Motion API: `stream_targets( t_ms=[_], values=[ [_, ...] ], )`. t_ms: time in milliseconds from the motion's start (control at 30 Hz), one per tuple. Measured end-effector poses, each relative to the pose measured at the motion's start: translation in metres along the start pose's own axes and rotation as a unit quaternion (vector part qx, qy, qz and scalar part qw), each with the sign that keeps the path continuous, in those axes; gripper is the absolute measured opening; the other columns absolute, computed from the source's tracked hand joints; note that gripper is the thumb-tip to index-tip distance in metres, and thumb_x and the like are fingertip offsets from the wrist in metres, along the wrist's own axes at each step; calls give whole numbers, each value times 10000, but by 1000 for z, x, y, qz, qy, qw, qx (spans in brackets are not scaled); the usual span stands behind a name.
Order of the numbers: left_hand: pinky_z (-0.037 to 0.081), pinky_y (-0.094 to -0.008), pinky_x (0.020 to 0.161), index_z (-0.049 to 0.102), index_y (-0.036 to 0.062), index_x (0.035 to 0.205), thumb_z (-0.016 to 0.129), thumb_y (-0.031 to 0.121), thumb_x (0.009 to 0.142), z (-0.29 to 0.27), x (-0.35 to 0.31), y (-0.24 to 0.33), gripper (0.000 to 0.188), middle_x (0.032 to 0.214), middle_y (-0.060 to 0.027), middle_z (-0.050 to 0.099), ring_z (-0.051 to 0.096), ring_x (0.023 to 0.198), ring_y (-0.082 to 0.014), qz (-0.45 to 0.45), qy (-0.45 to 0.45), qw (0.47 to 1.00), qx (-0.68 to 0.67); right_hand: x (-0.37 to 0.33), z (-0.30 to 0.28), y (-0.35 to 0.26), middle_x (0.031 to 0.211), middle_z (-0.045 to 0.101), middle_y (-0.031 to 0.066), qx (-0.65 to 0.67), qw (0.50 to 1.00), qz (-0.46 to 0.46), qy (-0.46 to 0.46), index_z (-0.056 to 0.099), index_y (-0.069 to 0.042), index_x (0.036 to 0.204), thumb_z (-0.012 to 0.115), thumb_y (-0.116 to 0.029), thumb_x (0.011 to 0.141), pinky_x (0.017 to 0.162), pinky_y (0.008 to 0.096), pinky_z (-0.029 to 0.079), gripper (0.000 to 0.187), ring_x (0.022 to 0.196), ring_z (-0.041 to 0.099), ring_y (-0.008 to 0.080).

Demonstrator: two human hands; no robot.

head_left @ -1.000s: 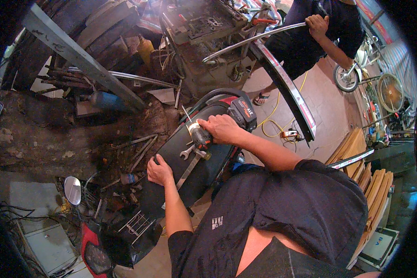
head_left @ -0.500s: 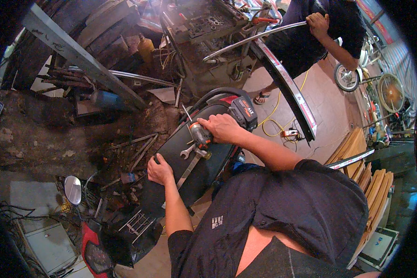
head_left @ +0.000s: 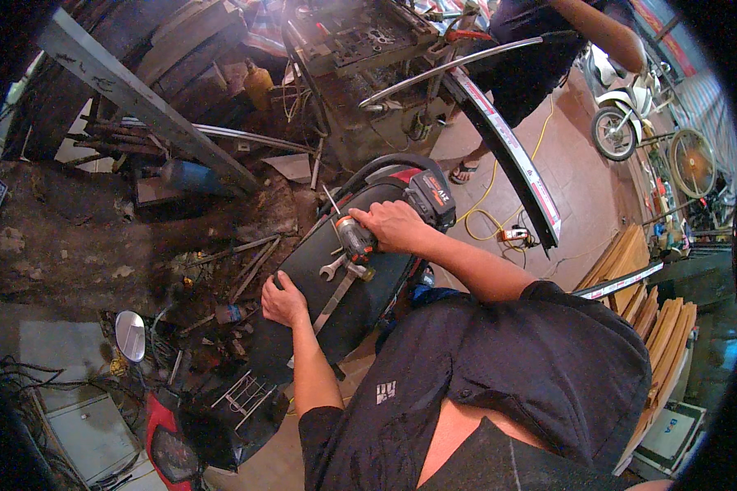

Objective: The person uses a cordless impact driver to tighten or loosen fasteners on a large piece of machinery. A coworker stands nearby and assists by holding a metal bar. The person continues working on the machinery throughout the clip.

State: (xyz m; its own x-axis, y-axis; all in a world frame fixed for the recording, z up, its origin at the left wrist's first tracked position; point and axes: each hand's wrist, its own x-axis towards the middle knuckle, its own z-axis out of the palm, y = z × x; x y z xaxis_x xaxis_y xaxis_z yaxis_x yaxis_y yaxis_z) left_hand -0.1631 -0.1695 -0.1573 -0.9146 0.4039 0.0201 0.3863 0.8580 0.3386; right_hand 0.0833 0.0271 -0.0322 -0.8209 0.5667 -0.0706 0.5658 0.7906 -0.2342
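My right hand (head_left: 393,225) grips a cordless drill (head_left: 368,233) with a black and red battery pack (head_left: 430,196), its bit pointing up and left over a black scooter seat (head_left: 348,282). My left hand (head_left: 284,301) rests flat on the seat's left edge, fingers curled over it. Two silver wrenches (head_left: 336,282) lie on the seat between my hands, just below the drill.
A cluttered workbench (head_left: 368,49) stands behind. Another person (head_left: 549,41) holds a long curved metal strip (head_left: 458,65) and a black trim panel (head_left: 512,155). A red scooter front with mirror (head_left: 131,335) is at lower left. Wooden boards (head_left: 639,278) lean at right, and a bicycle (head_left: 614,131) stands far right.
The hands and drill stay on the seat almost unmoved. The other person's arm has shifted along the curved strip at the top.
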Motion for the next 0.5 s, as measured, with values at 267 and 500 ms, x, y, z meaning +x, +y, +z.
stream_targets(
  t_ms=[267,500],
  values=[
    [355,-507,1113,701,139,1307,537,549,1048,-4,1,2,513,1396,-65,671,571,1326,-287,-7,-19,1000,-5,-1,-1,-2,1017,711,162,-7,1000,6,-6,520,-186,1506,749,-184,825,752,500,595,719,895,729,372],
    [352,-505,1120,702,138,1312,528,547,1055,-6,0,4,514,1405,-70,666,563,1337,-285,-12,-22,1000,1,-1,-3,-2,1019,699,154,-8,1000,4,-8,516,-199,1505,762,-198,811,752,491,587,737,889,724,368]
  ],
)
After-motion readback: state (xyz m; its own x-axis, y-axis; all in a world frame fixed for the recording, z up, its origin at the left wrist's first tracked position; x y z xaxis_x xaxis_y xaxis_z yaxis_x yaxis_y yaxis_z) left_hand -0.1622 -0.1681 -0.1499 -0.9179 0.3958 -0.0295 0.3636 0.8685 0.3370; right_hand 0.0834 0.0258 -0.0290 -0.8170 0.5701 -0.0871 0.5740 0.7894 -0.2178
